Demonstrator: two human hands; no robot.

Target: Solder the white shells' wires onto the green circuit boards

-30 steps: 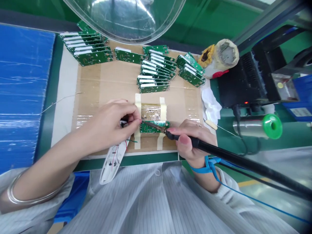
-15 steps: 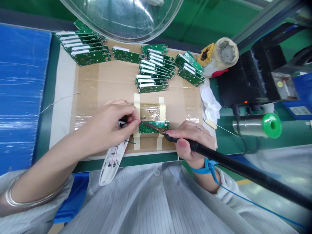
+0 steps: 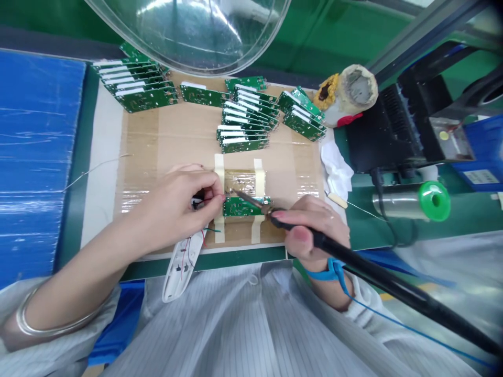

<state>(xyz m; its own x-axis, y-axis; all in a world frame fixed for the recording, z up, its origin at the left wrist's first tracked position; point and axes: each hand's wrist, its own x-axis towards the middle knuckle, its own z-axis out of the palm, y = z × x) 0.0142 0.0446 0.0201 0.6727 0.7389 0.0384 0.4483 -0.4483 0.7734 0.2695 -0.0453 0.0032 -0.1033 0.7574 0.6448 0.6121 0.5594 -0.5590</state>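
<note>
My right hand (image 3: 310,225) grips a black soldering iron (image 3: 353,259); its metal tip rests over the left end of a small green circuit board (image 3: 241,206) lying between two strips of masking tape on a cardboard sheet (image 3: 181,131). My left hand (image 3: 176,201) is pinched at the board's left edge on thin wires, red and green strands trailing below the fingers. A white plastic housing (image 3: 181,266) with wires lies under my left wrist at the table's front edge.
Several stacks of green circuit boards (image 3: 243,123) line the back of the cardboard. A clear dome (image 3: 188,31) hangs above. At right stand a soldering station (image 3: 396,131), an iron stand with sponge (image 3: 349,94) and a green-capped solder spool (image 3: 412,201). A blue surface (image 3: 35,157) lies left.
The iron's tip has lifted slightly and shifted a little over the board; the handle swung lower. My left hand keeps its pinch in the same place.
</note>
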